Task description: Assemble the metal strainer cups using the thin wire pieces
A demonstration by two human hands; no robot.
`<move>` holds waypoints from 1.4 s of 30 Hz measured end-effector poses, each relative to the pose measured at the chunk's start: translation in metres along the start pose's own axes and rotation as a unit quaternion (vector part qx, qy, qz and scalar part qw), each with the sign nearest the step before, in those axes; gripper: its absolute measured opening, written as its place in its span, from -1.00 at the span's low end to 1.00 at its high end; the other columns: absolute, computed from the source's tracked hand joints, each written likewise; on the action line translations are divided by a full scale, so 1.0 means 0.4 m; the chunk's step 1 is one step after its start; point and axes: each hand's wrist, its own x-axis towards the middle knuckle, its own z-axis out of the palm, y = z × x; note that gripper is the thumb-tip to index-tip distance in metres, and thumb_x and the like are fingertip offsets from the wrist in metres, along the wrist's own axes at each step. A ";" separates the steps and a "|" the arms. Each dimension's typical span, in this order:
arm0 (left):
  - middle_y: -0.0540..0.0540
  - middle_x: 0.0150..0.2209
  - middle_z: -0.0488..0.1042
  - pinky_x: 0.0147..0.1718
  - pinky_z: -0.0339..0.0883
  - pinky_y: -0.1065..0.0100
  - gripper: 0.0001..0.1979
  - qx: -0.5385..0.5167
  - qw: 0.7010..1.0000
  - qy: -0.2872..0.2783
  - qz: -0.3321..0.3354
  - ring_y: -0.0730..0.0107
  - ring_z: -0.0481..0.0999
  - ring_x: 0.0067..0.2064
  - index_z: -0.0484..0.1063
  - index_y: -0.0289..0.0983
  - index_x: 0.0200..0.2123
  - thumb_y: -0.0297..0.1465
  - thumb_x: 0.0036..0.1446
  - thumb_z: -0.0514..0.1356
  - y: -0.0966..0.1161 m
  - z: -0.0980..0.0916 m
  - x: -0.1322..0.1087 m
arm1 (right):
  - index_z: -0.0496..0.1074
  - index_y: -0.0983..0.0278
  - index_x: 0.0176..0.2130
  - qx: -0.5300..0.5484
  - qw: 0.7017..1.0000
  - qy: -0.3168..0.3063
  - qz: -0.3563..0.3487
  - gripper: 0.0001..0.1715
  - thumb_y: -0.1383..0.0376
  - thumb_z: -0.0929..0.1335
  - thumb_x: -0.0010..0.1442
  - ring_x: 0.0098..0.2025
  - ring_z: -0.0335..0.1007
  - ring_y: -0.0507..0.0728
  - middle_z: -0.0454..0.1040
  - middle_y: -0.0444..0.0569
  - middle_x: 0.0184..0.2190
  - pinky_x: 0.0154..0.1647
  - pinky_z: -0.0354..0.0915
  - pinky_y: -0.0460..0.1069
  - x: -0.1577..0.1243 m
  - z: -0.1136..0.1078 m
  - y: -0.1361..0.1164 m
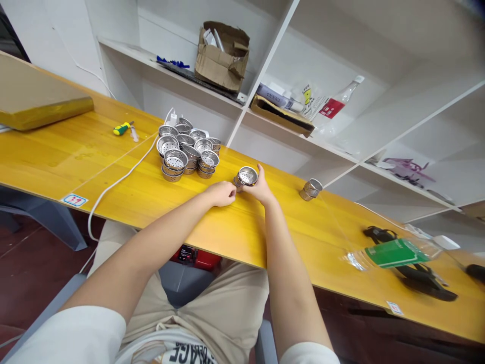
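In front of me on the yellow table (151, 202), a small stack of perforated metal cups (248, 176) stands between my hands. My right hand (261, 188) wraps round the stack's right side, its thumb pointing up along the rim. Against the lower left of the stack, my left hand (223, 194) has its fingers curled in; whether they pinch anything is hidden. Left of my hands, many more such metal strainer cups (176, 160) are piled in a cluster of stacks. A separate short stack of cups (312, 188) stands to the right.
A green-handled screwdriver (122, 129) and a white cable (125, 178) lie left of the cups. A flat cardboard box (41, 96) is farther left. To the right lie a green-labelled bottle (397, 253) and black sandals (426, 283). White shelves (303, 132) line the back.
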 end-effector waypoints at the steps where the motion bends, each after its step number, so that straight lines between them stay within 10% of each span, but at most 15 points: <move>1: -0.10 -0.17 0.63 -0.15 0.41 0.30 -0.86 -0.002 1.000 -0.011 0.003 0.20 0.59 -0.13 0.56 -0.21 -0.26 -0.39 0.16 0.19 0.000 -0.002 -0.001 | -0.24 0.21 0.52 0.015 1.000 -0.016 0.000 0.55 0.22 0.58 -0.21 0.29 0.34 0.35 0.35 0.16 0.27 0.41 0.14 0.29 0.014 0.001 -0.002; 11: -0.12 -0.14 0.61 -0.23 0.37 0.29 -0.87 -0.004 1.000 -0.019 0.012 0.18 0.58 -0.14 0.52 -0.21 -0.24 -0.38 0.19 0.16 0.005 0.002 -0.003 | -0.32 0.24 0.53 0.019 0.992 -0.057 0.108 0.60 0.22 0.58 -0.19 0.33 0.29 0.39 0.37 0.23 0.24 0.40 0.14 0.32 0.033 0.006 0.006; 42: -0.14 -0.15 0.56 -0.20 0.38 0.21 -0.89 -0.005 0.999 -0.044 0.019 0.13 0.57 -0.15 0.46 -0.21 -0.21 -0.37 0.20 0.16 0.009 0.017 -0.002 | -0.17 0.31 0.48 -0.038 0.993 0.053 0.101 0.56 -0.05 0.60 -0.20 0.31 0.27 0.44 0.33 0.33 0.23 0.38 0.16 0.34 0.123 0.143 0.003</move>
